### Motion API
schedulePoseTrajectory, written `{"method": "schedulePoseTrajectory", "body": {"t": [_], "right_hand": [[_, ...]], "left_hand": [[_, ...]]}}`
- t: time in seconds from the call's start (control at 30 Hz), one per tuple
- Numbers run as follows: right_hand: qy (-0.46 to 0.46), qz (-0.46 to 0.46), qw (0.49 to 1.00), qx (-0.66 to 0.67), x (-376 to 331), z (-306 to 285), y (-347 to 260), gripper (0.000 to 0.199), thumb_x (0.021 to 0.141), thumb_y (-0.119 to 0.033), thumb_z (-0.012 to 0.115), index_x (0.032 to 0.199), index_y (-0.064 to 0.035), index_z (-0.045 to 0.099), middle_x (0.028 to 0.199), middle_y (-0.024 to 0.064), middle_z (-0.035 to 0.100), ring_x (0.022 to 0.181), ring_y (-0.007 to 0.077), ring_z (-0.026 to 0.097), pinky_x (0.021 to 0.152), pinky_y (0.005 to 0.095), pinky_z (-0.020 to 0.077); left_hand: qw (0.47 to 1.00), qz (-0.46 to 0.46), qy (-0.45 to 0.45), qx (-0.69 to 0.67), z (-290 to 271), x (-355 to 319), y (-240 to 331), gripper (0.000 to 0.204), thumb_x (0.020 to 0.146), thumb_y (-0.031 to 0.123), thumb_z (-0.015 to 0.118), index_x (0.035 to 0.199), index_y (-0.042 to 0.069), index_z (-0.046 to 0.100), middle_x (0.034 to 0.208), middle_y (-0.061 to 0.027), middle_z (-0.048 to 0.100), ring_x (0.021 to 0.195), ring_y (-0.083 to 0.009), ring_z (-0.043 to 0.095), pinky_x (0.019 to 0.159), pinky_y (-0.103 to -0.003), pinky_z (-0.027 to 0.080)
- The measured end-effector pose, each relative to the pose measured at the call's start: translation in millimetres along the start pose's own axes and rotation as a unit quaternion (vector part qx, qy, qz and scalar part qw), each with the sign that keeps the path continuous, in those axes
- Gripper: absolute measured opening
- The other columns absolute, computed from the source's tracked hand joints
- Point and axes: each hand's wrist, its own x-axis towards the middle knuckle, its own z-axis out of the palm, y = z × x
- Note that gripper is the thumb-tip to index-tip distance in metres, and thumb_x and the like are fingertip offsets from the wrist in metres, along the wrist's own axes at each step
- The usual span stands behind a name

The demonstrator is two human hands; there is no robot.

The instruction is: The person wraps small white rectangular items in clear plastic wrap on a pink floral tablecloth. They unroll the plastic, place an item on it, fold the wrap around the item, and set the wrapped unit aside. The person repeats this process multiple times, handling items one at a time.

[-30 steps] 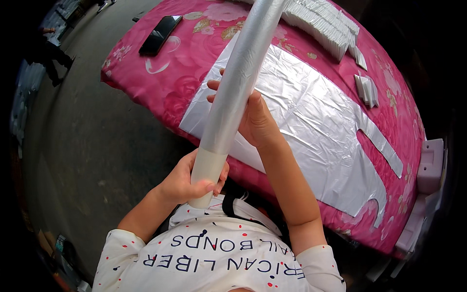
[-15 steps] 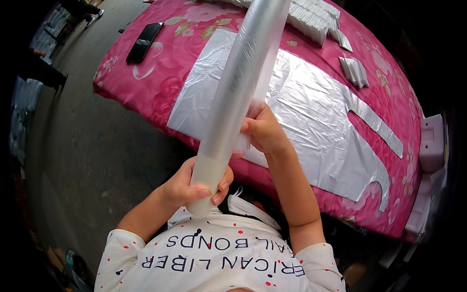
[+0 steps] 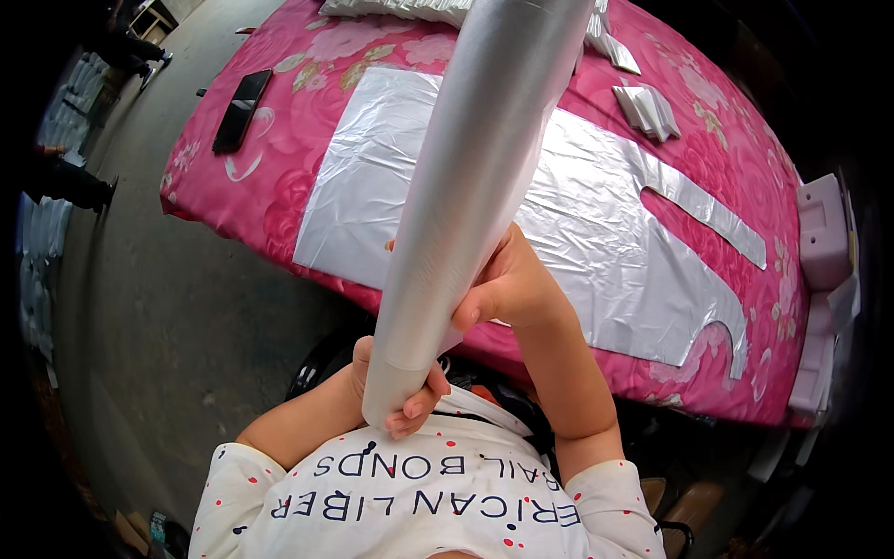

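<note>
A long roll of translucent plastic film [image 3: 466,186] rises steeply from near my shirt toward the top of the view. Around its lower end wraps my left hand [image 3: 417,410], closed, with the fingers showing on the right side of the roll. Higher up, my right hand [image 3: 507,289] is closed on the roll's right side, the thumb pressing its front. Behind the roll, a flat silvery-white plastic apron-shaped sheet [image 3: 596,233] with two strap-like ends lies on the table. The roll hides part of that sheet.
The table has a pink flowered cover [image 3: 279,200]. On it lie a black phone [image 3: 242,112], a small folded white bundle [image 3: 646,112] and a row of folded white sheets [image 3: 400,9]. Pale plastic containers [image 3: 823,233] stand at the right edge. A person's legs [image 3: 70,182] show at far left.
The roll has tipped closer, looking larger, and my right hand has shifted lower along it. The table and its things appear slightly further left in view.
</note>
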Motion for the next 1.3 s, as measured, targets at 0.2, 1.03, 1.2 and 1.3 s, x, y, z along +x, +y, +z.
{"method": "schedulePoseTrajectory", "body": {"t": [0.2,1.03,1.2,1.3], "right_hand": [[0.148,0.071,0.97,-0.18,-27.3,0.0,-12.4,0.03,0.069,-0.01,0.078,0.094,-0.0008,0.063,0.076,-0.0019,0.058,0.072,0.0049,0.052,0.064,0.02,0.0437],[0.372,0.141,0.852,-0.341,-53.6,-129.4,-69.2,0.036,0.086,-0.031,0.061,0.105,-0.0011,0.061,0.089,0.001,0.061,0.069,0.0065,0.053,0.063,0.021,0.0446],[0.301,0.265,0.851,-0.34,-34.5,-128.4,-72.7,0.033,0.083,-0.031,0.065,0.097,-0.0013,0.063,0.076,0.0002,0.059,0.063,0.0058,0.052,0.057,0.02,0.0424],[0.246,0.265,0.867,-0.344,-34.0,-129.8,-68.7,0.027,0.082,-0.027,0.066,0.089,-0.0008,0.064,0.07,0.0001,0.057,0.06,0.0053,0.05,0.055,0.0199,0.0411]], "left_hand": [[0.735,0.065,0.471,0.483,43.5,20.4,29.9,0.078,0.084,0.062,0.03,0.122,-0.004,0.047,0.092,-0.0187,0.06,0.085,-0.0268,0.061,0.075,-0.035,0.05],[0.683,-0.176,0.562,0.432,45.5,-33.8,22.9,0.046,0.082,0.03,0.06,0.114,-0.002,0.05,0.073,-0.0033,0.054,0.059,-0.0094,0.053,0.057,-0.024,0.046],[0.685,-0.18,0.562,0.427,48.8,-35.6,24.6,0.047,0.083,0.03,0.059,0.115,-0.002,0.049,0.073,-0.0032,0.055,0.059,-0.0093,0.054,0.058,-0.023,0.046],[0.689,-0.181,0.562,0.421,47.0,-36.1,25.1,0.048,0.082,0.029,0.06,0.116,-0.002,0.049,0.075,-0.0038,0.056,0.06,-0.0094,0.054,0.058,-0.023,0.047]]}}
